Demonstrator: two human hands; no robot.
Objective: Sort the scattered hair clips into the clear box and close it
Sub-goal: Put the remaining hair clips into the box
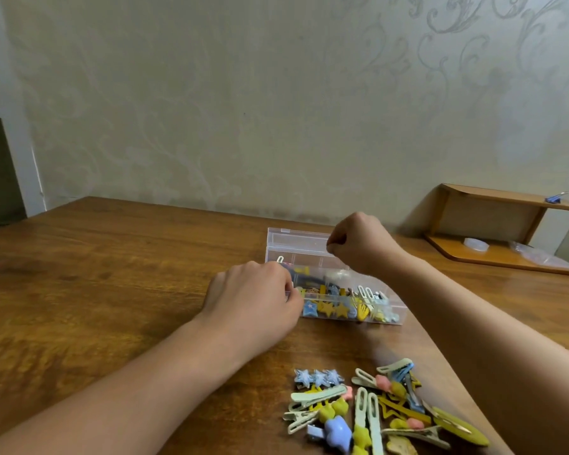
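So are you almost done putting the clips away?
Partly. Some clips already lie in the clear box, whose lid is open. The left hand is at the box's left end and the right hand is closed above it. A pile of clips remains on the table; then close the lid.

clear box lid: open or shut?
Open. The clear box has its lid tipped back behind it, leaving the clips inside uncovered.

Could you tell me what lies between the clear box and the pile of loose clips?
Only bare wooden table separates the clear box from the pile of loose clips, in the head view.
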